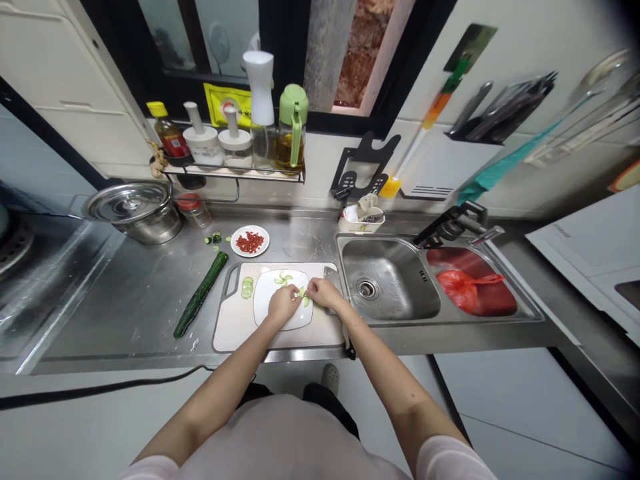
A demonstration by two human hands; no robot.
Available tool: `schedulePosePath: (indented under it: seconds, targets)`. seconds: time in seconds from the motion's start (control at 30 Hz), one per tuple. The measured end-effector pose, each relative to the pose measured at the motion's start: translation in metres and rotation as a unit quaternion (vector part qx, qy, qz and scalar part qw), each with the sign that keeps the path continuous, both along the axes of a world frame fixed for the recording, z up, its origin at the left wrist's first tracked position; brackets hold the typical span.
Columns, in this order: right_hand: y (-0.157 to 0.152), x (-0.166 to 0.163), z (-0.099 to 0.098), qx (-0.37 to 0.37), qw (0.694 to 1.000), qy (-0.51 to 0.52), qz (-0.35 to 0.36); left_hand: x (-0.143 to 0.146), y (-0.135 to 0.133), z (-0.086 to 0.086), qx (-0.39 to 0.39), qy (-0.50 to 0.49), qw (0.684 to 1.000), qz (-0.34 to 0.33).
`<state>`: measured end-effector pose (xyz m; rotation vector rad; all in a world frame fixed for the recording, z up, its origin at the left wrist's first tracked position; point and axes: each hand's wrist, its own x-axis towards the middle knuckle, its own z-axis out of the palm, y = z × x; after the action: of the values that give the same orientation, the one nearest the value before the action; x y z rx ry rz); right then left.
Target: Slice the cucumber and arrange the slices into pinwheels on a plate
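Note:
A white square plate point(265, 313) rests on a cutting board point(233, 330). Over its right half, my left hand point(284, 304) is closed with the fingertips pinched at a cucumber slice point(302, 292). My right hand point(323, 293) pinches at the same pale green slice from the other side, near the plate's right rim. Further cucumber slices point(283, 277) lie fanned along the plate's far edge. On the board's left part is a small overlapping stack of cucumber slices point(247, 288). A knife point(350, 345) lies along the board's right side, partly hidden under my right forearm.
Left of the board lies a long cucumber point(201, 295). Behind it are cucumber scraps point(214, 238) and a small plate point(265, 245) of chopped red pieces. A lidded steel pot point(145, 223) stands back left. At right is the sink point(395, 273), with a red bag point(460, 290) in its second basin.

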<state>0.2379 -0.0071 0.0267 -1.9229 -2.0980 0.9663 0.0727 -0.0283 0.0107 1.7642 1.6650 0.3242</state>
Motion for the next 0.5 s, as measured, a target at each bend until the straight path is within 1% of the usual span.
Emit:
schedulePosePath:
  seconds: [0.2, 0.5]
  targets:
    - [0.0004, 0.002, -0.0075, -0.002, 1.0, 0.0, -0.005, -0.0006, -0.0017, 0.0004, 0.012, 0.052, 0.998, -0.017]
    - [-0.0041, -0.0006, -0.0077, -0.005, 1.0, -0.011, -0.024, -0.0009, -0.0007, 0.0002, 0.012, 0.042, 0.999, -0.012]
